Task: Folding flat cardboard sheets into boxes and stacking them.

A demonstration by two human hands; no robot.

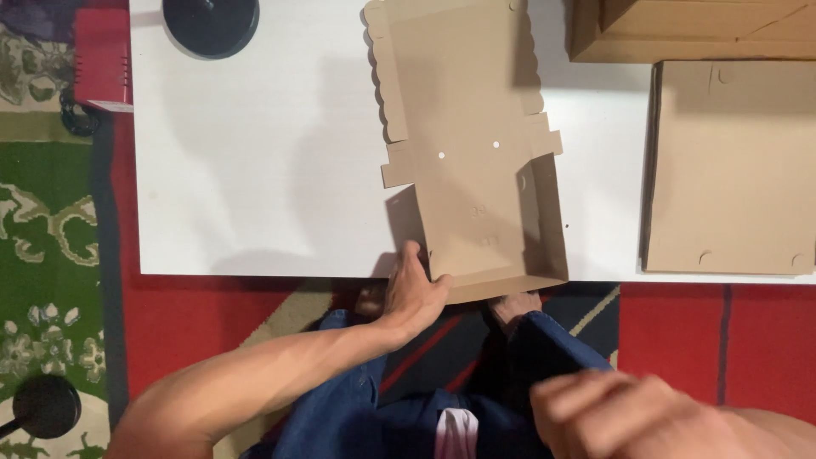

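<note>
A flat brown cardboard box blank [463, 144] lies on the white table [255, 170], partly folded, with its near side walls raised and its front flap hanging over the table's near edge. My left hand [412, 293] grips the near left corner of that blank, thumb on the front flap. My right hand [612, 412] is low at the bottom right, blurred, away from the table, with its fingers curled; nothing shows in it.
A stack of flat cardboard blanks [731, 170] lies at the table's right, a folded cardboard box [693, 30] behind it. A black round base [211, 25] stands at the back left. Below are my blue trousers, bare feet and a patterned red and green carpet.
</note>
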